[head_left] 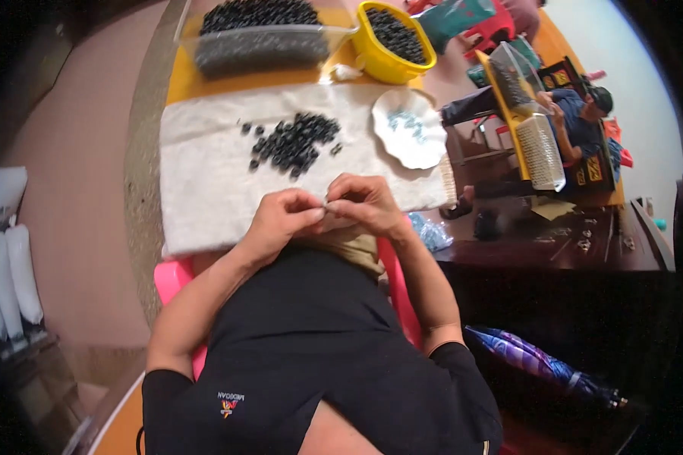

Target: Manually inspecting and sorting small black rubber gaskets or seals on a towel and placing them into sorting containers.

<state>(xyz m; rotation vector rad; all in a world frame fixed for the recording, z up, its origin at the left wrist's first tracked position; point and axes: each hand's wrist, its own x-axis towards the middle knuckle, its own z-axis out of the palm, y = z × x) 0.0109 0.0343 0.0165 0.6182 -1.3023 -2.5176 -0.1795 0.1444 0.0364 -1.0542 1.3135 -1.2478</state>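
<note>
My left hand [290, 218] and my right hand [363, 203] meet over the near edge of a white cloth [205, 171]. Thumbs and forefingers of both pinch together at one spot, on something too small to make out. Just beyond them lies a loose heap of small black round pieces [296, 144], with a few strays around it. To the right of the heap, a white scalloped dish [425, 155] holds tiny pale bluish pieces [407, 125].
Behind the cloth stand a clear plastic bin [262, 53] and a yellow basin [395, 70], both filled with black pieces. At right, another person [577, 114] sits by a yellow table with a white basket [540, 152]. A folded umbrella [542, 364] lies lower right.
</note>
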